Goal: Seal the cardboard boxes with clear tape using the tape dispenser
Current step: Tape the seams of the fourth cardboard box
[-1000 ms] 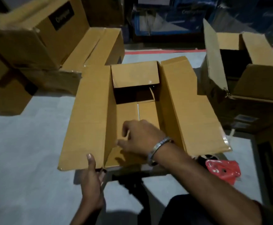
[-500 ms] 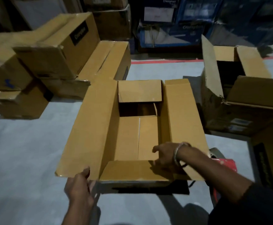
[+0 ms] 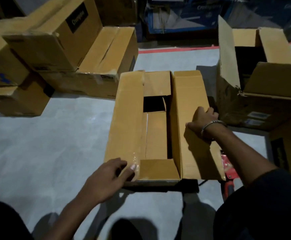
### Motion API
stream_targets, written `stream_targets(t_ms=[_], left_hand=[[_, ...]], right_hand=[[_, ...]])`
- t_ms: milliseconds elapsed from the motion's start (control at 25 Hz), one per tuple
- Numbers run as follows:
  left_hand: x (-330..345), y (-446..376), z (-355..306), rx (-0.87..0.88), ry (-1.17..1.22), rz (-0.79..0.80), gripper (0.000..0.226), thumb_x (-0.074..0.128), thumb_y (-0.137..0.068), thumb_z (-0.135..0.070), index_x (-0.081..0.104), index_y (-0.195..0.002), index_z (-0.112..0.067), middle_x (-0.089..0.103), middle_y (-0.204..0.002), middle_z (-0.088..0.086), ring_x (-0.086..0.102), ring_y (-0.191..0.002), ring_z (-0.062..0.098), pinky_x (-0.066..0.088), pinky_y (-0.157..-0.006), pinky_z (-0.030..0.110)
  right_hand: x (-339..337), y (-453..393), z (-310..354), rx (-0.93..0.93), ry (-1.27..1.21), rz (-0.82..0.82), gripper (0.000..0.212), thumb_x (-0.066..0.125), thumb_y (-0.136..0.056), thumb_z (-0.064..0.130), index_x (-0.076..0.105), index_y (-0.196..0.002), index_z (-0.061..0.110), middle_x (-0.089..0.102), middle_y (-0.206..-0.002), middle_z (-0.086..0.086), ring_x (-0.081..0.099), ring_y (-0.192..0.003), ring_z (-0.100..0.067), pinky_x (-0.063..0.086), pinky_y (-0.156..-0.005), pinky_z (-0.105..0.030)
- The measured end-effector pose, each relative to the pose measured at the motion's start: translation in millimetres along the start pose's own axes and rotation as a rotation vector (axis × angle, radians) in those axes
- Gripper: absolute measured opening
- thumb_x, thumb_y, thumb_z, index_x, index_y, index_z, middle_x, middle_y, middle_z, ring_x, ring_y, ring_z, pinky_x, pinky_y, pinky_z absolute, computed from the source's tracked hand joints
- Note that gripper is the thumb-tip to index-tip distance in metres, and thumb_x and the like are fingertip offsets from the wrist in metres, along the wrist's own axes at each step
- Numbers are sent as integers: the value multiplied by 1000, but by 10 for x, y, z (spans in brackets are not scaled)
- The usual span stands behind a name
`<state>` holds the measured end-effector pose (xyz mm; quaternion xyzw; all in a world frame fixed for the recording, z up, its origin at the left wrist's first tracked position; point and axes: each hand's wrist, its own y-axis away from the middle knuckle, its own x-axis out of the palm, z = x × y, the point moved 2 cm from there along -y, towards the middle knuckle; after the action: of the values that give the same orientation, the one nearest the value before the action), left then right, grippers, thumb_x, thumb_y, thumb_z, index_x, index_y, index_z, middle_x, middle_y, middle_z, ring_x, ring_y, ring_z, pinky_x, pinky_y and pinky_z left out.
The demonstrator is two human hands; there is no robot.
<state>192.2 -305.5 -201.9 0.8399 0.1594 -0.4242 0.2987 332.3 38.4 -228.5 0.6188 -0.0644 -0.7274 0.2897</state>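
A brown cardboard box (image 3: 189,104) sits on the grey floor right in front of me, its two long flaps partly folded in over the short end flaps. My left hand (image 3: 110,175) presses on the near corner of the left flap (image 3: 127,118), fingers spread. My right hand (image 3: 202,122), with a metal bangle at the wrist, grips the outer edge of the right flap. A gap between the flaps shows the dark inside. The red tape dispenser (image 3: 228,168) lies on the floor by the box's near right corner, mostly hidden by my right forearm.
Several closed boxes (image 3: 54,40) are stacked at the left and back left. An open, torn box (image 3: 255,70) stands at the right, another dark-printed box (image 3: 290,146) nearer me on the right. Blue cartons line the back beyond a red floor line (image 3: 176,50).
Both long flaps have swung from flat outward to nearly folded over the box. My right hand left the near end flap for the right flap's edge; my left hand now presses the left flap.
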Motion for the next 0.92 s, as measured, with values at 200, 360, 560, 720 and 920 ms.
stream_targets(t_ms=[200, 360, 560, 720, 920], left_hand=[[53, -494, 372, 123, -457, 166, 94, 35, -84, -85, 25, -164, -35, 19, -172, 3, 26, -155, 28, 41, -116, 50], [225, -813, 534, -246, -248, 285, 140, 71, -80, -77, -46, -148, -40, -21, -170, 21, 14, -157, 48, 33, -119, 56], [235, -852, 466, -248, -107, 267, 150, 79, -75, -73, -57, -134, -46, 10, -160, 25, 59, -126, 44, 47, -107, 44], [279, -864, 342, -335, -130, 265, 148, 71, -74, -82, -57, -136, -42, 9, -154, 21, 51, -133, 44, 44, -109, 45], [167, -1087, 360, -371, -144, 254, 109, 36, -94, -82, -40, -153, -33, -24, -170, 20, 14, -158, 46, 22, -127, 53]], right_hand=[[24, -12, -421, 152, -378, 147, 108, 86, -75, 52, 22, -155, 17, 43, -152, -20, 48, -133, -45, 47, -106, -58], [-199, 344, -174, -1, -28, -280, 59, 71, -91, 49, 51, -129, 9, 63, -124, -22, 62, -111, -44, 50, -80, -44], [-36, 880, 550, -481, -284, -33, 54, 41, -104, 58, 46, -148, 26, 67, -131, -12, 64, -117, -35, 51, -92, -41], [734, 939, 596, -658, 402, 342, 61, 46, -101, 57, 31, -154, 31, 27, -163, -13, 21, -153, -37, 30, -114, -55], [932, 773, 672, -708, 703, 343, 79, 62, -92, 57, 27, -158, 33, 5, -170, -13, 2, -156, -38, 24, -117, -62]])
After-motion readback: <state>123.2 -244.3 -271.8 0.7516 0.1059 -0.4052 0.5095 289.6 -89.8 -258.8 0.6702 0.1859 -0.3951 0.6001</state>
